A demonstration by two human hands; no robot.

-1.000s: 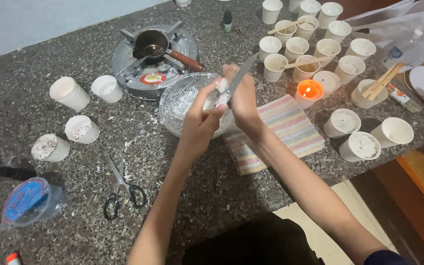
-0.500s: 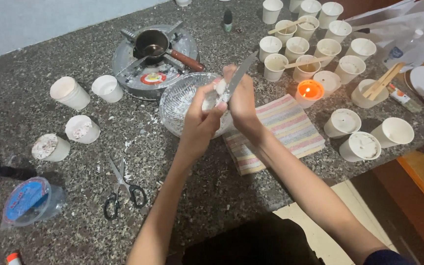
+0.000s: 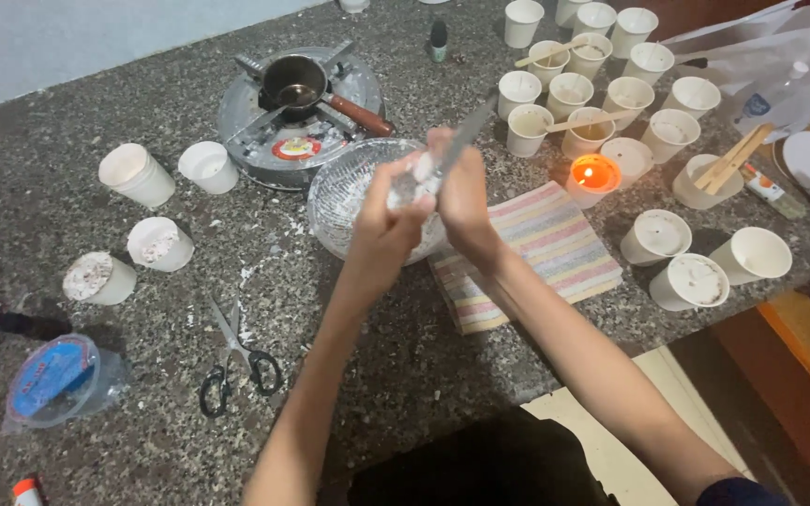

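Both hands work together just above a clear glass bowl (image 3: 344, 192) on the speckled stone counter (image 3: 124, 394). The left hand (image 3: 394, 201) is closed around a small pale lump, probably wax, though the fingers hide most of it. The right hand (image 3: 461, 187) is clamped on the handle of a knife (image 3: 466, 136), whose blade slants up and away over the bowl's far rim. White flakes already lie in the bowl and are scattered on the counter beside it.

To do this shaving well, I would judge that the lump should stay over the bowl's middle so the flakes drop inside, with the blade stroked away from the left fingers, lightly and at a shallow angle. A lit candle (image 3: 594, 175) burns near the right forearm, past a striped cloth (image 3: 541, 253), so the elbow wants keeping low and close. Scissors (image 3: 236, 361) lie near the left forearm, and a small saucepan (image 3: 297, 82) sits on a round stove behind the bowl
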